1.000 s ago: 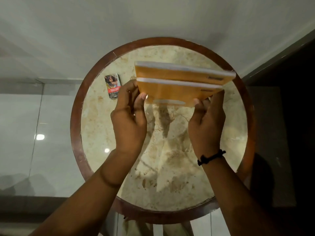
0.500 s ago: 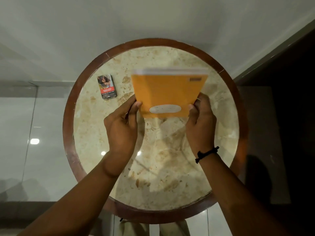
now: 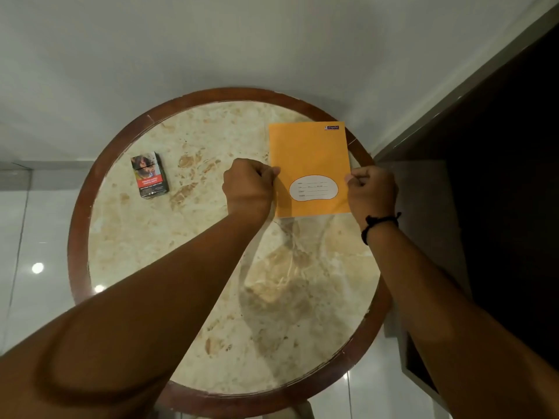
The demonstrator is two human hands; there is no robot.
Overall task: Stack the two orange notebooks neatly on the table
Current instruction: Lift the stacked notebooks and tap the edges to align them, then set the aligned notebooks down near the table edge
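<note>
Nearest the camera, two bare forearms reaching forward over a round bench [image 3: 127,237] of mottled cream marble with a dark red-brown wooden rim. On the right wrist, a black cord bracelet [image 3: 379,222].

Further out, left hand [image 3: 248,189] curled into a loose fist at the left edge of the orange notebooks [image 3: 308,158], fingers [image 3: 267,173] folded in and thumb tip pinching that edge. Right hand [image 3: 372,192] curled the same way at the right edge, fingers [image 3: 360,179] closed on it just beside the white label. Both hands gripping at the lower half of the cover.

Between the hands, only one orange cover on show, squared up and face up, with a white rounded label [image 3: 313,189] bearing ruled lines near its lower edge and a small blue logo at the top right corner. Second notebook hidden beneath; cannot tell whether the pair lies flat on the marble or sits just above it. Placed on the right part of the bench, far corner reaching over the wooden rim.

Well apart to the left, a small cigarette pack [image 3: 149,174] lying flat on the marble, red band across its front.

Beyond the bench, a pale glossy floor [image 3: 272,40], and a dark panel [image 3: 499,176] at the right.
</note>
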